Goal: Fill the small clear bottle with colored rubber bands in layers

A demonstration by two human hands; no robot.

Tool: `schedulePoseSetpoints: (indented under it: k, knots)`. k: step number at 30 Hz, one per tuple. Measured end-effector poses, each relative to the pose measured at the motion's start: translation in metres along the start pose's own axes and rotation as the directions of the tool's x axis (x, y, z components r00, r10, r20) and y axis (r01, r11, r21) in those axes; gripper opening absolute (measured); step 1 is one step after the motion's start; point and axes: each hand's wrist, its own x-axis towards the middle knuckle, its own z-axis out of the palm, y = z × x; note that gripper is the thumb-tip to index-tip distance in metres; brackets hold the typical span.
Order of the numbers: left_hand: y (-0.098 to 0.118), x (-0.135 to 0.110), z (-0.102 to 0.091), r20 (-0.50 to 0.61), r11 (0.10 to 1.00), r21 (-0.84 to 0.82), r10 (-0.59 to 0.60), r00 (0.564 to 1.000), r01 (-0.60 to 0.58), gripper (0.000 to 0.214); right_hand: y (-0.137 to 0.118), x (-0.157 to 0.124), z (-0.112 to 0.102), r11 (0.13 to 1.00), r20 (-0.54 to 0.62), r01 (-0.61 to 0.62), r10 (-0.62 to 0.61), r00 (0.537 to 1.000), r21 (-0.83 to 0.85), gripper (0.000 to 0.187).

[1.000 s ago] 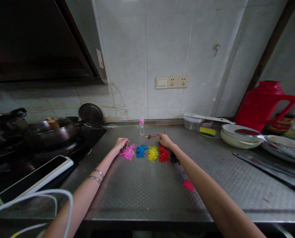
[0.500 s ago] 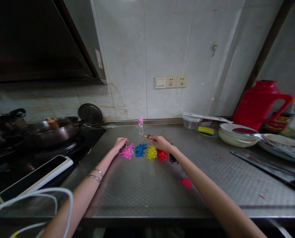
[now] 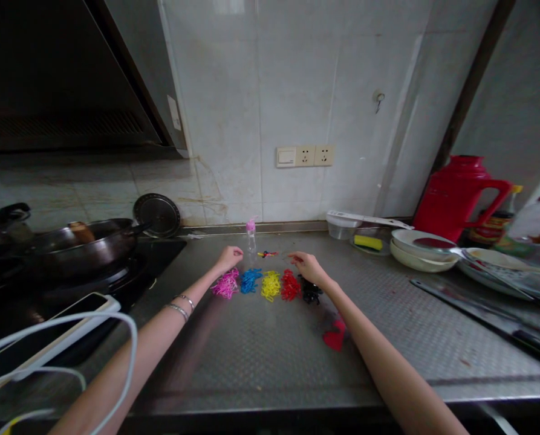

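Observation:
A short chain of linked yellow, blue and red bands (image 3: 266, 254) lies on the steel counter between my two hands. Left of it is my left hand (image 3: 228, 258), fingertips pinched together; whatever they hold is too small to make out. My right hand (image 3: 306, 267) hovers to the right of the chain, forefinger stretched out and fingers apart. In a row nearer me sit piles of small rubber bands: pink (image 3: 225, 284), blue (image 3: 250, 281), yellow (image 3: 270, 285), red (image 3: 290, 284) and black (image 3: 311, 291), the black one partly behind my right hand.
A small clear bottle with a pink top (image 3: 251, 234) stands behind the chain. A red heart-shaped piece (image 3: 334, 336) lies by my right forearm. Rightward are a clear tub (image 3: 342, 227), yellow sponge (image 3: 368, 243), bowls (image 3: 421, 257), knife (image 3: 482, 314) and red thermos (image 3: 460, 196); pans (image 3: 92, 241) stand left.
My right hand has let go of the coloured chain and moved right of it; the chain now lies on the counter. My left hand has moved forward from the pink pile. The view has shifted slightly.

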Motion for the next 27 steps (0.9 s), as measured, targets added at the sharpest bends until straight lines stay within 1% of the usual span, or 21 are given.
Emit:
schedulePoseSetpoints:
  k: [4, 8, 13, 17, 23, 27]
  knots:
    - [0.025, 0.007, 0.019, 0.098, 0.969, 0.217, 0.094, 0.991, -0.114, 0.028, -0.001, -0.003, -0.001, 0.998, -0.012, 0.049, -0.049, 0.999, -0.048, 0.032]
    - [0.038, 0.009, 0.031, 0.152, 0.942, 0.295, 0.122, 0.981, -0.163, 0.028, -0.005, -0.005, 0.0, 0.991, -0.018, 0.1, -0.102, 0.995, -0.084, 0.032]
    - [0.04, 0.014, 0.045, 0.153, 0.916, 0.372, 0.1, 0.983, -0.151, 0.026, -0.008, -0.006, -0.001, 0.986, -0.005, 0.118, -0.119, 0.993, -0.116, 0.032]
    - [0.04, 0.02, 0.049, 0.17, 0.888, 0.432, 0.09, 0.981, -0.156, 0.025, -0.009, -0.007, -0.003, 0.985, -0.004, 0.116, -0.117, 0.993, -0.128, 0.033]
    - [0.04, 0.028, 0.05, 0.173, 0.902, 0.413, 0.058, 0.983, -0.125, 0.024, -0.008, -0.008, -0.002, 0.983, -0.007, 0.131, -0.133, 0.991, -0.131, 0.033]
    - [0.037, 0.03, 0.051, 0.149, 0.903, 0.408, 0.083, 0.985, -0.138, 0.023, -0.006, -0.009, -0.001, 0.983, -0.007, 0.119, -0.121, 0.993, -0.14, 0.033]
